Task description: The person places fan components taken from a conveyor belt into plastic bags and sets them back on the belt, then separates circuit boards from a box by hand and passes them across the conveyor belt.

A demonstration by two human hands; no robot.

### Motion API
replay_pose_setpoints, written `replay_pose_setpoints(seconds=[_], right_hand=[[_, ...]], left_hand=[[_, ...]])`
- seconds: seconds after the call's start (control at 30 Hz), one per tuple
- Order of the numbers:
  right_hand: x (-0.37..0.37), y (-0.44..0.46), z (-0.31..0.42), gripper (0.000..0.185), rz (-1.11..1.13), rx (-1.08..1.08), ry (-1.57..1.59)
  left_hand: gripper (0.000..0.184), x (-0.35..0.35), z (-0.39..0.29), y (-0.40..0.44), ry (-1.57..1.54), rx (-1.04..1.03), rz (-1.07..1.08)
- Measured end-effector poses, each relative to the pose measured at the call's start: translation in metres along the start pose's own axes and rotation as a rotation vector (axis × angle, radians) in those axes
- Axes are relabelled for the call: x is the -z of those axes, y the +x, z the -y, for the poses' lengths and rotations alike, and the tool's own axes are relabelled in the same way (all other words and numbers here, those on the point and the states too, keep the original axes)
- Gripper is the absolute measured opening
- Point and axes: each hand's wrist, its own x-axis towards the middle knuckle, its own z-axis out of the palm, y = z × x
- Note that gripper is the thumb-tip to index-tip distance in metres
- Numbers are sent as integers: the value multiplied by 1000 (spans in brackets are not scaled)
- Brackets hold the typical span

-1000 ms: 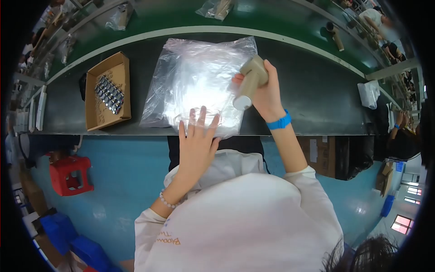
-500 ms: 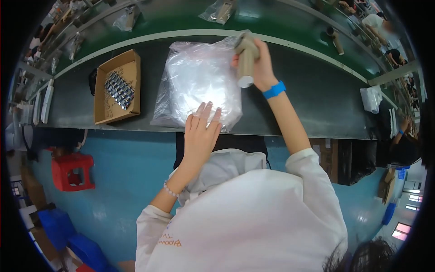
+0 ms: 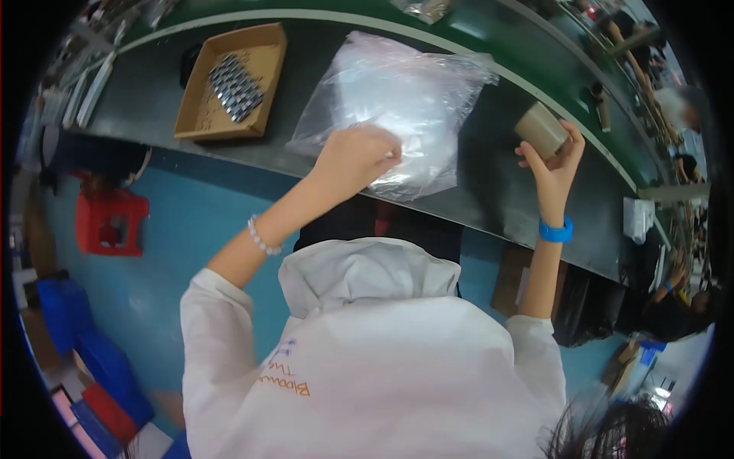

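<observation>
A stack of clear plastic bags (image 3: 428, 99) lies on the dark bench in front of me. My left hand (image 3: 359, 157) is over the near edge of the stack, its fingers curled in and thumb and fingertips close together; whether they pinch a bag is unclear. Off to the right of the stack, my right hand (image 3: 552, 164) grips a khaki, cylinder-bodied device (image 3: 541, 128) between thumb and fingers, raised above the bench. Only its rounded body shows; the rest is hidden by the hand or turned away.
A cardboard tray (image 3: 271, 73) of small metallic parts (image 3: 235, 88) sits left on the bench. Behind the bench runs a green conveyor (image 3: 489, 38) carrying a bagged item (image 3: 428, 9) and another khaki device (image 3: 600, 107). A red stool (image 3: 111, 222) stands on the floor at left.
My right hand has moved right, away from the bags, with the khaki device turned in it. My left hand has gone from lying flat on the bags to curled fingers. The view has rotated.
</observation>
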Motion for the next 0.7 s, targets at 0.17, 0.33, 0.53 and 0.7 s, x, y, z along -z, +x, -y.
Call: replay_pose_setpoints(seconds=[0.17, 0.33, 0.53, 0.7], right_hand=[[-9, -9, 1, 60, 4, -32, 150], [-6, -8, -1, 54, -33, -69, 353], [20, -12, -9, 42, -35, -165, 414], [37, -7, -23, 52, -87, -157, 432]], left_hand=[[16, 28, 8, 7, -161, -2, 259], [21, 36, 13, 1, -88, -138, 182], [14, 44, 18, 0, -123, -48, 160], [16, 28, 37, 0, -366, -80, 136]])
